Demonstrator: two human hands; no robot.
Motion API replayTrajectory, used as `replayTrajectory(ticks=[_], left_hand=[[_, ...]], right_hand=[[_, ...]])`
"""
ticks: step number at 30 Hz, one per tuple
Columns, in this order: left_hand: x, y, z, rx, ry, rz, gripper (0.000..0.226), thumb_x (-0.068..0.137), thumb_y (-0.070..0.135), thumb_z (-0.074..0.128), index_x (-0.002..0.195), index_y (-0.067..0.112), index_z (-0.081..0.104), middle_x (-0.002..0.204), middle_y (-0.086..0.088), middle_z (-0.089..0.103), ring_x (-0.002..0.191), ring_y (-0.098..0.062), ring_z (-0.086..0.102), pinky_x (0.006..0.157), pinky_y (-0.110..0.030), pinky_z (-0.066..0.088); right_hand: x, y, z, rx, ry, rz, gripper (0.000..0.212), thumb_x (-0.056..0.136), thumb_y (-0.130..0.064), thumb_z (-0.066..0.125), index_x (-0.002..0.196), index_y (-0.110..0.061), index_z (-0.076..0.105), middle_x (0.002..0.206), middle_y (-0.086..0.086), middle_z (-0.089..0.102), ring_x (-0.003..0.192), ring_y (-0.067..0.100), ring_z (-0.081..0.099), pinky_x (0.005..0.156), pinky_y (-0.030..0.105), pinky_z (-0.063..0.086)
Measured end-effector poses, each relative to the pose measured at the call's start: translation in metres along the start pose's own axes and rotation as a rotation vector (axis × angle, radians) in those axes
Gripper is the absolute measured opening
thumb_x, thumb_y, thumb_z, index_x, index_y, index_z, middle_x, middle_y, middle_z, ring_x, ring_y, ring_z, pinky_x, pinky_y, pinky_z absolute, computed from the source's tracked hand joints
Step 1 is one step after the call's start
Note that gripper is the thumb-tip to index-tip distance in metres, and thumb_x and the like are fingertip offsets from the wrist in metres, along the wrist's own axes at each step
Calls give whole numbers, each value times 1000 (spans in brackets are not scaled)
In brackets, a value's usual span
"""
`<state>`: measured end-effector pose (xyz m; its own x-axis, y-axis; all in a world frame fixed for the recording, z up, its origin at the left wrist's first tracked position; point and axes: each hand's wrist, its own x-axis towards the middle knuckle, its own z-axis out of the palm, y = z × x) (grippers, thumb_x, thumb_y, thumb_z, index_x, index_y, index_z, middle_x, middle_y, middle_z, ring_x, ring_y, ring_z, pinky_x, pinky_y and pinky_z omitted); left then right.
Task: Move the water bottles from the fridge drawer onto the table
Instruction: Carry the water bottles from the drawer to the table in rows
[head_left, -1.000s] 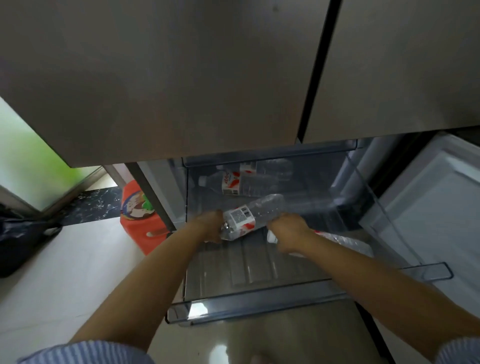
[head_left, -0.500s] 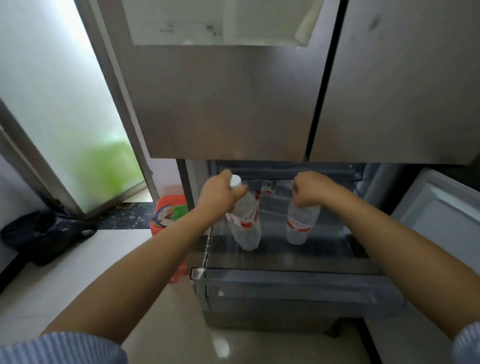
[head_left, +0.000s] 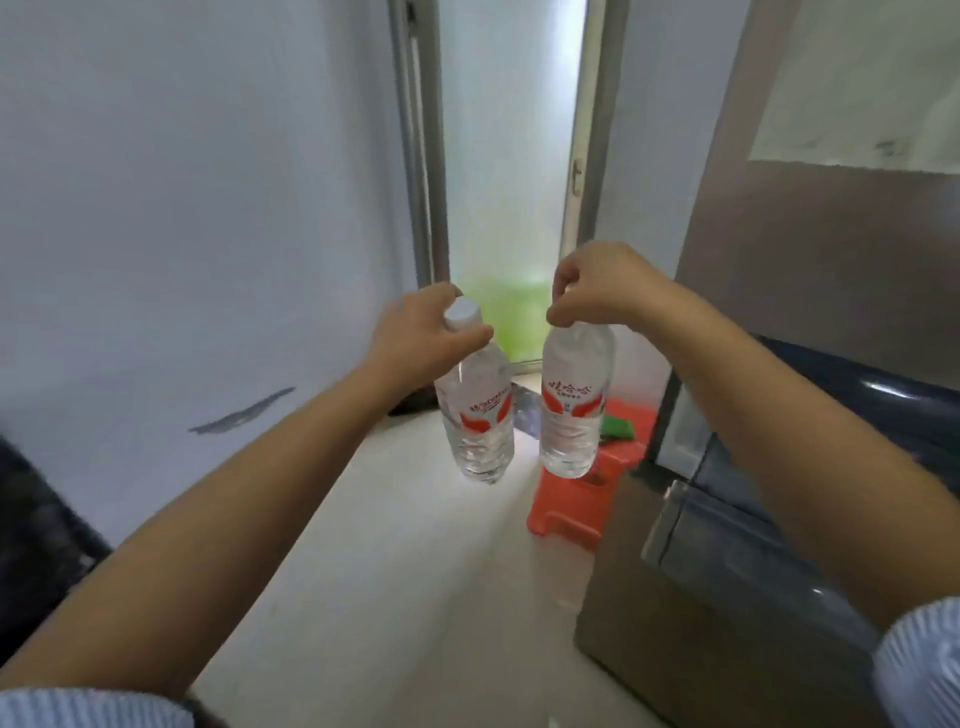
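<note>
I hold two clear water bottles with red-and-white labels, both hanging upright in the air over the pale floor. My left hand (head_left: 423, 332) grips the neck of the left bottle (head_left: 478, 415), whose white cap shows above my fingers. My right hand (head_left: 597, 288) pinches the top of the right bottle (head_left: 574, 402), hiding its cap. The open fridge drawer (head_left: 727, 499) lies at the right, below and behind my right forearm. No table is in view.
The grey fridge front (head_left: 810, 249) fills the right side. A red plastic stool (head_left: 582, 499) stands on the floor beyond the bottles, beside the drawer. A frosted glass door (head_left: 511, 171) is straight ahead, a white wall (head_left: 208, 208) on the left, a dark object (head_left: 36, 535) at far left.
Both hands have lifted the bottles out of the drawer and carried them left. My view has swung left, from the fridge front toward the glass door and wall.
</note>
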<state>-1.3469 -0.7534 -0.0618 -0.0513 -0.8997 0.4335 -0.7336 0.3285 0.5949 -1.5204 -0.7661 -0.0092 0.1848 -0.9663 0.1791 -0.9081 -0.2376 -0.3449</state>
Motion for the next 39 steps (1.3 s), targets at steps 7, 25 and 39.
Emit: replayTrajectory(ticks=[7,25,39], left_hand=[[-114,-124,-133,222,47,-346,21,78,26,65,78,5,60,72,-3,57,66,-15,49,56,-25,42],[-277,-379,-431,460,392,-1056,16,72,22,72,76,16,58,67,3,54,50,-8,52,39,-17,38],[-288,-590,-609,521,474,-990,21,71,27,74,68,19,55,60,11,48,55,-2,47,47,-17,39]], right_hand=[[-1,-176,116,-11,-356,-424,11,71,-15,69,81,-12,68,61,-8,50,56,4,44,45,18,30],[21,-628,328,47,-801,-1229,15,74,-16,71,69,-18,57,70,-5,55,60,8,56,48,13,43],[93,-867,440,127,-717,-1112,10,77,-10,69,79,-8,59,69,-2,55,55,9,57,47,14,44]])
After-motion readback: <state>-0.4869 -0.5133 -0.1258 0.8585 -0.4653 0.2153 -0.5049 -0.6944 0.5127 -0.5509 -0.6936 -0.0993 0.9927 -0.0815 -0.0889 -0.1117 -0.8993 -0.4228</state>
